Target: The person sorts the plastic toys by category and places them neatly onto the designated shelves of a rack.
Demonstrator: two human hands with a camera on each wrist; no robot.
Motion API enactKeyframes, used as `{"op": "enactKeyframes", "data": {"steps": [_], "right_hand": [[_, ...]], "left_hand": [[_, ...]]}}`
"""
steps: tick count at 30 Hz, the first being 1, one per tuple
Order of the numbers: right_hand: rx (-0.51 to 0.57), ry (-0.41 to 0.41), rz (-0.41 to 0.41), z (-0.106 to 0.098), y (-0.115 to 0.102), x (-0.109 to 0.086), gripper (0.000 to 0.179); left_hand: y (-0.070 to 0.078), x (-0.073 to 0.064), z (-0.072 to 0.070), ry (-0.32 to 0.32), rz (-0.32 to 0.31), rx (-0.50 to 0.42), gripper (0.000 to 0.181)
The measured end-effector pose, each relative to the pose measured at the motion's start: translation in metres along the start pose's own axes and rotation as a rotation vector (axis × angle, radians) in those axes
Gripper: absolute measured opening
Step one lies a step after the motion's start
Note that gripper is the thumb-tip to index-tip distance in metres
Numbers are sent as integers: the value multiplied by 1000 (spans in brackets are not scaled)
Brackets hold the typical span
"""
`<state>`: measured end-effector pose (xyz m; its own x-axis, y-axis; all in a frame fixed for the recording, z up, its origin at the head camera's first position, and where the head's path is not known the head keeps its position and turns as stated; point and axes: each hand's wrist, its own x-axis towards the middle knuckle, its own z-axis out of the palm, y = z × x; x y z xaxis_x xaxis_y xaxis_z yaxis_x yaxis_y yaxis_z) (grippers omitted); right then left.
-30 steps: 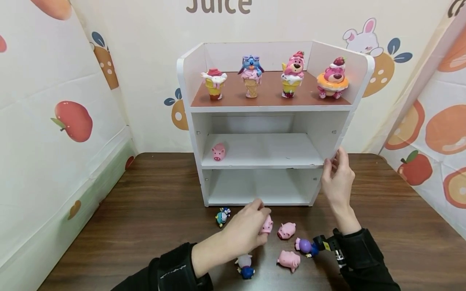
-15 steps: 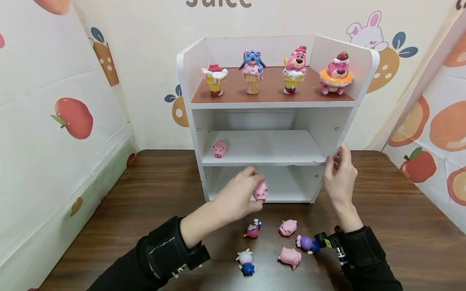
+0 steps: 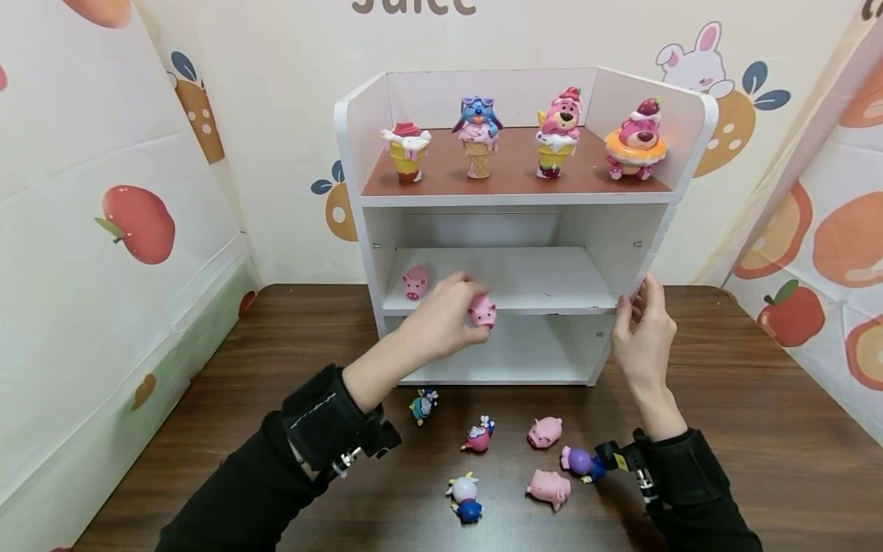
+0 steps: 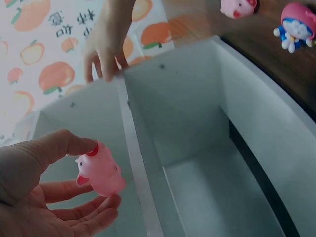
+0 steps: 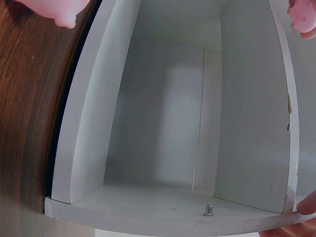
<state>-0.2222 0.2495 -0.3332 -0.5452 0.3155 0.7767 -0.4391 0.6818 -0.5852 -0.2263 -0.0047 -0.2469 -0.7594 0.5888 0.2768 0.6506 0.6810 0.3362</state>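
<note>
My left hand (image 3: pixel 441 318) pinches a pink toy pig (image 3: pixel 483 311) between thumb and fingers, at the front edge of the middle shelf of a white shelf unit (image 3: pixel 455 201). In the left wrist view the held pig (image 4: pixel 102 170) has its snout under the thumb. Another pink pig (image 3: pixel 415 283) stands at the left of that middle shelf. With my right hand (image 3: pixel 645 337) I grip the front edge of the unit's right side panel (image 3: pixel 616 230), at middle-shelf height. Its fingertips (image 5: pixel 296 229) show at that edge in the right wrist view.
Two pink pigs (image 3: pixel 545 432) lie on the brown table, beside a purple-and-blue figure (image 3: pixel 579 462), a grey-and-blue one (image 3: pixel 465 498), a red-and-blue one (image 3: pixel 479 435) and a teal one (image 3: pixel 423 406). Several dessert-themed figurines (image 3: pixel 477 142) stand on the top shelf.
My left hand has lifted the pink pig off the table and carried it up to the middle shelf's edge. The right hand keeps its grip on the side panel.
</note>
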Motion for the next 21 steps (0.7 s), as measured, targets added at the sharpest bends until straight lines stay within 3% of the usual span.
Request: {"op": "enactKeyframes", "data": {"steps": [11, 21], "right_hand": [[4, 0, -12, 0, 0, 0, 41], [5, 3, -7, 0, 1, 0, 40]], "left_hand": [[-13, 24, 3, 30, -50, 57, 35], [-19, 36, 4, 9, -62, 74, 34]]}}
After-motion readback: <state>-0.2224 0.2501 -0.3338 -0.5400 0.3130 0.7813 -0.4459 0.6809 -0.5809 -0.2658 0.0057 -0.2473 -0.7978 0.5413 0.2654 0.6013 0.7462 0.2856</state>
